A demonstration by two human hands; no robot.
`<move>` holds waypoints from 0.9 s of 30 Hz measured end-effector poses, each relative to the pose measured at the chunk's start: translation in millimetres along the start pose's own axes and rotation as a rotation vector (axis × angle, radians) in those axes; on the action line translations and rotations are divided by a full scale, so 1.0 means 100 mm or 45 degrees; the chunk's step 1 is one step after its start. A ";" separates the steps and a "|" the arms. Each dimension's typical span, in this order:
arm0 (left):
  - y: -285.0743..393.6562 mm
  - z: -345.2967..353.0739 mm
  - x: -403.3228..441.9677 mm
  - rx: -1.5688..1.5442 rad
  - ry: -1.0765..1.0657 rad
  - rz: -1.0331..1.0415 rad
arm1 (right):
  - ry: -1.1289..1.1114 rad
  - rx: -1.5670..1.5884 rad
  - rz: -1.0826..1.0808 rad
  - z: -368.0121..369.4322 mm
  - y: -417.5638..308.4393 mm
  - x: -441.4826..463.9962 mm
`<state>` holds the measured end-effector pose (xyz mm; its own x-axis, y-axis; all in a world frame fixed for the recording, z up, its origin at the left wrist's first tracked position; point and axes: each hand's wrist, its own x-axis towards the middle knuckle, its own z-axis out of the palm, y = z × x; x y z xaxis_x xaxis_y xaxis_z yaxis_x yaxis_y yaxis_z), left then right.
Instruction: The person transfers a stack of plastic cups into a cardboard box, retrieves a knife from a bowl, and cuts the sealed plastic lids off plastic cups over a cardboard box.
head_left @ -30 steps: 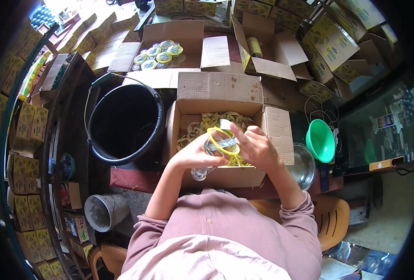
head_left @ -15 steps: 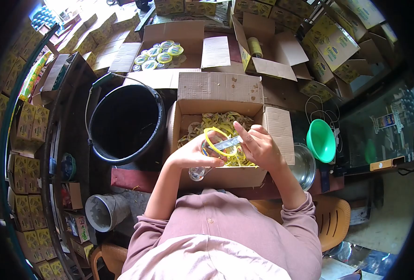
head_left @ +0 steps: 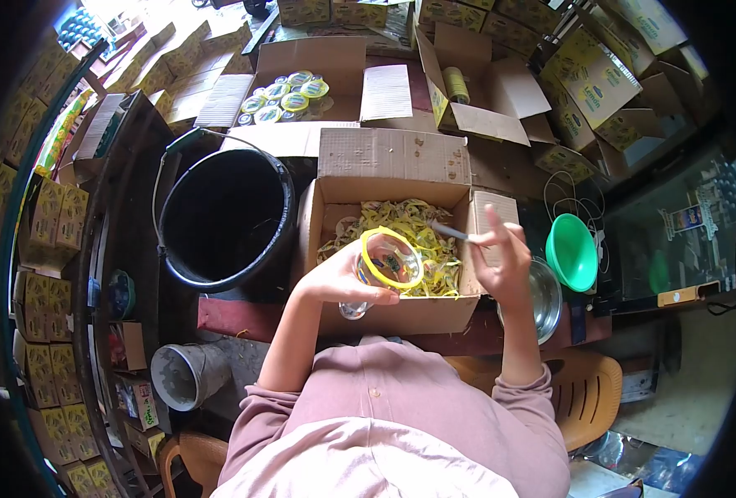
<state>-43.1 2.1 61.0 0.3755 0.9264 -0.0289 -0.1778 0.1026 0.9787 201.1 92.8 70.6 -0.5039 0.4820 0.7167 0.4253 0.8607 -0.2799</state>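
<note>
Clear jar with yellow rim [head_left: 393, 261] in left hand [head_left: 340, 270], fingers curled round its side, mouth tilted toward right hand [head_left: 505, 260]. Right hand pinches thin grey blade [head_left: 451, 231], forefinger raised; blade apart from jar. Beneath both grips, yellow strips [head_left: 401, 214] in open carton [head_left: 409, 312]. Left of left grip, black bucket [head_left: 291, 199]. Below right grip, metal bowl [head_left: 555, 300]; right of it, green bowl [head_left: 574, 254].

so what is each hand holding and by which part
The left hand holds a clear container around its side, below the yellow rim; the right hand pinches a slim grey tool by the end nearest the palm.
</note>
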 end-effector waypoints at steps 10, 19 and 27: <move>-0.16 0.10 0.12 0.442 0.317 0.649 | 0.274 0.695 1.075 0.25 -0.05 -1.00; -0.22 0.19 0.09 0.636 0.521 0.708 | 0.286 0.636 0.623 0.36 -0.51 -0.16; -0.52 0.20 0.10 0.210 0.551 0.773 | 0.326 0.471 0.416 0.45 -0.71 -0.01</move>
<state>-12.0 -1.0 14.0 -0.1404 0.8657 0.4804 -0.0881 -0.4942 0.8649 137.7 38.4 60.8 -0.1714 0.7182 0.6744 0.2131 0.6954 -0.6863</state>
